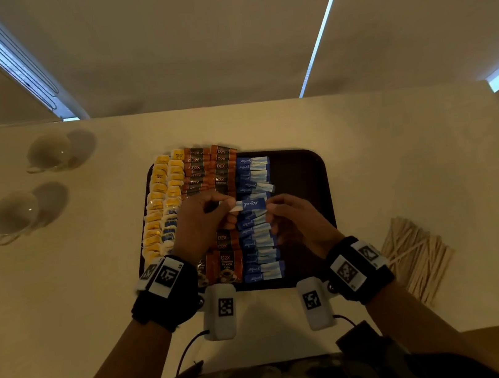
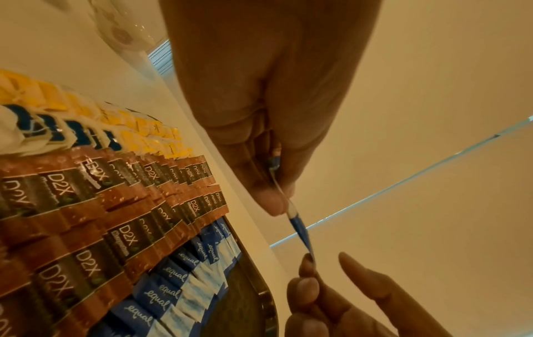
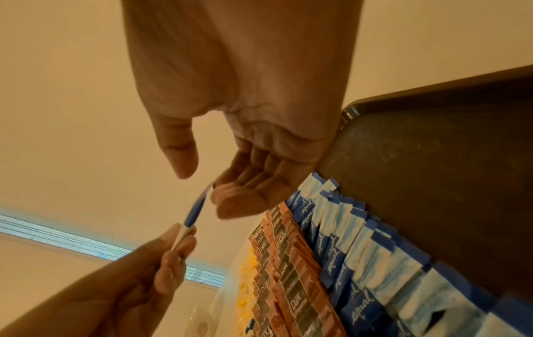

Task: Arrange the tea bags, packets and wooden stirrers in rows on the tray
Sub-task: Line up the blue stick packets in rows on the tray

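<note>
A dark brown tray (image 1: 298, 175) holds rows of yellow tea bags (image 1: 160, 189), brown D2X coffee packets (image 1: 206, 169) and blue Equal packets (image 1: 250, 172). Above the blue row, one blue Equal packet (image 1: 252, 204) (image 2: 300, 230) (image 3: 196, 209) is held level. My left hand (image 1: 231, 206) (image 2: 277, 196) pinches its white end between thumb and forefinger. My right hand (image 1: 272, 209) (image 3: 202, 182) meets the packet's other end with loosely curled fingertips, its thumb standing apart. The wooden stirrers (image 1: 416, 254) lie in a loose pile on the table, right of the tray.
Two upturned glass cups (image 1: 48, 152) (image 1: 14, 214) stand on the white table at the far left. The tray's right third (image 3: 432, 159) is bare. The table's near edge runs just below my wrists.
</note>
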Tool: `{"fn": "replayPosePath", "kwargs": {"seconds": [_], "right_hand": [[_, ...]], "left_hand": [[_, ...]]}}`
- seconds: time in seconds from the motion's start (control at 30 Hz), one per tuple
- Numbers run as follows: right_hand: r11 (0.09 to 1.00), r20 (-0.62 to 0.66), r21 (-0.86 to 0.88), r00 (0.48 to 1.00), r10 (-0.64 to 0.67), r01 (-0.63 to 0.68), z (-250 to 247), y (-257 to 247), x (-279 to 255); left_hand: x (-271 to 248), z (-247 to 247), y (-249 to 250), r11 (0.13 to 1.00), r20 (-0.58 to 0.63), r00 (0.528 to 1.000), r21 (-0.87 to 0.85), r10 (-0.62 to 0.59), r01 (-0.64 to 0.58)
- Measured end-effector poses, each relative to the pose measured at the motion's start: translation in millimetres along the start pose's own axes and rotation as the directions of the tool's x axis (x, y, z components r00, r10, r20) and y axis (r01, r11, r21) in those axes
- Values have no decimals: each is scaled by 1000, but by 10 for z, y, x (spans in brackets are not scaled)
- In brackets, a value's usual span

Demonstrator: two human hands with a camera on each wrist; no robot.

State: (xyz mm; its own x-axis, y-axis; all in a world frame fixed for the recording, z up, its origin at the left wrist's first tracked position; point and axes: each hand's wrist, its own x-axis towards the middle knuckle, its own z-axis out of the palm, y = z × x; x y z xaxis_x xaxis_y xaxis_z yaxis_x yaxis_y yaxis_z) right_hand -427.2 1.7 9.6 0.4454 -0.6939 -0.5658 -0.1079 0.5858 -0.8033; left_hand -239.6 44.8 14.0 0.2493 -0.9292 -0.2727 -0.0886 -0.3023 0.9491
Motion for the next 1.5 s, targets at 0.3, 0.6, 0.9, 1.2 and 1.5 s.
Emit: {"fn": "replayPosePath", "kwargs": {"seconds": [0.3,0.6,0.9,1.2,1.5], "right_hand": [[995,-188,-81,980,-72,58,69,96,68],[982,-161,-170,982,-103,75,234,121,149],[984,-176,-176,984,-27,-5,168,342,28],[895,-480,-406,877,-35,-186,-154,443,591],[793,-464,-560,884,-59,-241,-79,380,969]], "left_hand": [[-33,31,-141,996,57,996,64,-64,60],[-60,96,-231,975,206,975,217,-88,43],[-25,68,-239,982,168,970,-31,-178,185],[-145,-195,-442,975,42,989,177,-143,133],[-254,-409,-568,971,-7,986,172,-166,165]]}}
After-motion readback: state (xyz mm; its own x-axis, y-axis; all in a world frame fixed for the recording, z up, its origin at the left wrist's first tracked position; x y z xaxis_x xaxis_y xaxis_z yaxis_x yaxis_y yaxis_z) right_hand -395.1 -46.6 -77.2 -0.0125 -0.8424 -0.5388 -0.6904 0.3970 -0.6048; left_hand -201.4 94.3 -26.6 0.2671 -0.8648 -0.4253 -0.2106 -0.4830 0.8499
